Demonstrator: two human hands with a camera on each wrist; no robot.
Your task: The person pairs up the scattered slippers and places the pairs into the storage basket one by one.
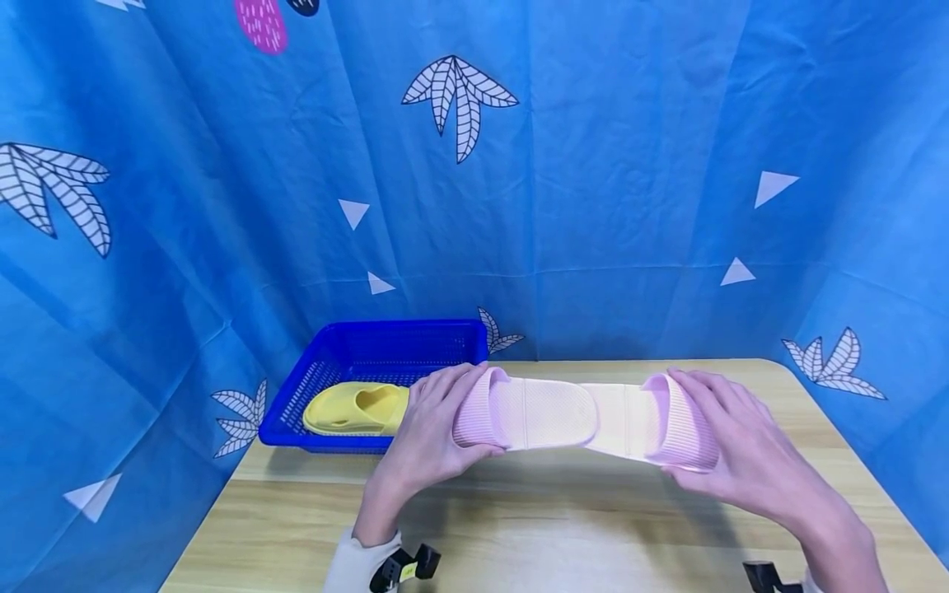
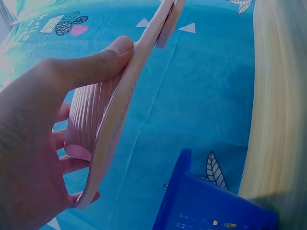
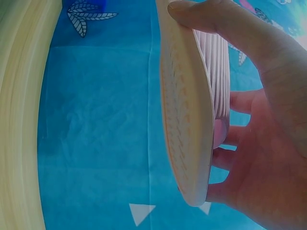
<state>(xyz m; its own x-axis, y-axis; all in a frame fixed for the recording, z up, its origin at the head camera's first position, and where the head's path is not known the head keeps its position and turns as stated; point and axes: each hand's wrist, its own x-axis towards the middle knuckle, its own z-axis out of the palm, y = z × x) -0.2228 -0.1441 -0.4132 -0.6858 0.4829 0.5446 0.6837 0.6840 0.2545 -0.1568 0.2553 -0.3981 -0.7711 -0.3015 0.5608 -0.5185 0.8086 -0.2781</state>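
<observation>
Two pale pink slide slippers are held up over the table, heel ends overlapping in the middle. My left hand point(image 1: 437, 424) grips the left slipper point(image 1: 552, 414) around its ribbed strap, thumb along the near edge. My right hand point(image 1: 741, 441) grips the right slipper point(image 1: 619, 416) the same way at its strap. In the left wrist view the thumb presses the side of the sole point(image 2: 112, 124) while fingers wrap behind the strap. The right wrist view shows the other sole point(image 3: 184, 110) edge-on, the thumb at its upper edge.
A blue plastic basket point(image 1: 296, 395) stands at the back left of the wooden table point(image 1: 534, 527). A yellow slipper point(image 1: 348, 409) lies in it, partly hidden behind my left hand. A blue patterned curtain point(image 1: 615, 181) hangs behind and along both sides.
</observation>
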